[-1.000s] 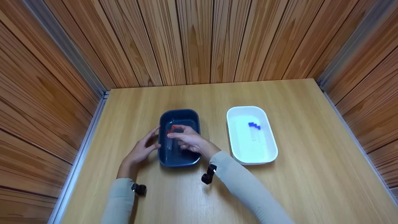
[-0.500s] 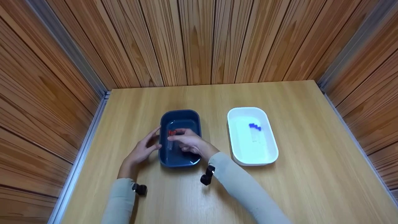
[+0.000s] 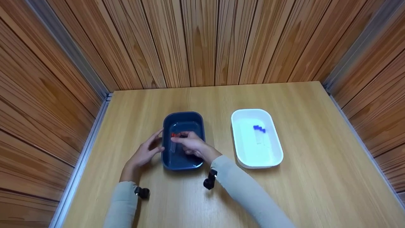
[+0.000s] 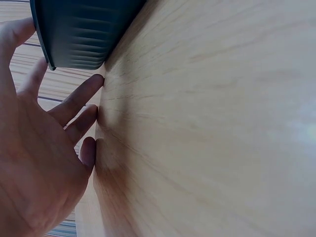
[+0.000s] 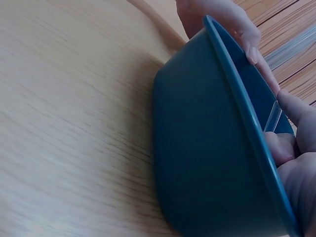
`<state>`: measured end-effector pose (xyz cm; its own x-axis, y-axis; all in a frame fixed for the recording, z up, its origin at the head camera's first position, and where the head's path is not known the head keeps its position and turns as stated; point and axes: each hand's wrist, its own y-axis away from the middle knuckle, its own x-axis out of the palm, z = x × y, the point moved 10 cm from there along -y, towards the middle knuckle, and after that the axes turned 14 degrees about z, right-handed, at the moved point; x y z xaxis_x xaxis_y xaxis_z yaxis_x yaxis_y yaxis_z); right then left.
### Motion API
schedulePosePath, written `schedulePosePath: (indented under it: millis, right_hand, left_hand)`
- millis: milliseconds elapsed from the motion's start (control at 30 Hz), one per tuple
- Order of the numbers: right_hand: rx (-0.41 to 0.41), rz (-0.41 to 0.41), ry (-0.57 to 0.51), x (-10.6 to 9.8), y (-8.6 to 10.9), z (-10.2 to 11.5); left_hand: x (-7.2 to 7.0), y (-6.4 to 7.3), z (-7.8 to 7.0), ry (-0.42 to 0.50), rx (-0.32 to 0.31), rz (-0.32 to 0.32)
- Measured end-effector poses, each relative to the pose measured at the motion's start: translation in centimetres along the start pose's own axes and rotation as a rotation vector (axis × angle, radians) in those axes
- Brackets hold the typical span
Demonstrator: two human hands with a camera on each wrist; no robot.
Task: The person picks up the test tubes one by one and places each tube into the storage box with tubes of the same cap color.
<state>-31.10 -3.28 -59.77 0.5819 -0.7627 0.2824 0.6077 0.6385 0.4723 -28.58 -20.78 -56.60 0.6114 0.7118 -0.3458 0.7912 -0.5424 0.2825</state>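
In the head view, my right hand (image 3: pixel 194 144) reaches into the dark blue tub (image 3: pixel 183 164), thumb and index finger pinching a clear tube with a red cap. Its cap is partly behind the fingers. Close beside them lie red caps (image 3: pixel 173 135) on clear tubes, down in the tub; their number is hard to tell. The right wrist view shows a clear tube (image 5: pixel 273 117) just inside the rim, near the fingers. My left hand (image 3: pixel 145 152) has its fingers spread, with the thumb and fingertips touching the tub's left rim. Lower fingers (image 4: pixel 76 101) rest near the table in the left wrist view.
A white tub (image 3: pixel 258 158) stands to the right, holding several clear tubes with blue caps (image 3: pixel 259 129). Both tubs sit on a wooden table (image 3: pixel 310 177). Wood-panelled walls (image 3: pixel 202 44) enclose the back and sides.
My right hand has moved slightly down and toward me inside the dark blue tub, bringing the pinched red cap level with the other red caps. The left hand stays at the rim.
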Motion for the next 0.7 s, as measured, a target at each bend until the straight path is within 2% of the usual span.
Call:
schedulePosePath:
  millis: [167,233,433,700]
  right_hand:
    - [-0.001,-0.015,0.002,-0.1,-0.2,-0.2]
    - [-0.01,-0.024,0.003,-0.1,-0.2,-0.2]
    - [-0.038,-0.038,0.016,-0.1,-0.3,-0.1]
    - [-0.018,-0.047,0.022,-0.1,-0.2,-0.2]
  left_hand:
    - [-0.4,-1.2,2.7,0.01,0.004,-0.014]
    - [-0.5,-1.4,3.2,0.006,0.009,-0.018]
    - [-0.5,-1.4,3.3,0.033,0.016,-0.019]
    - [-0.5,-1.5,3.6,0.024,-0.001,-0.017]
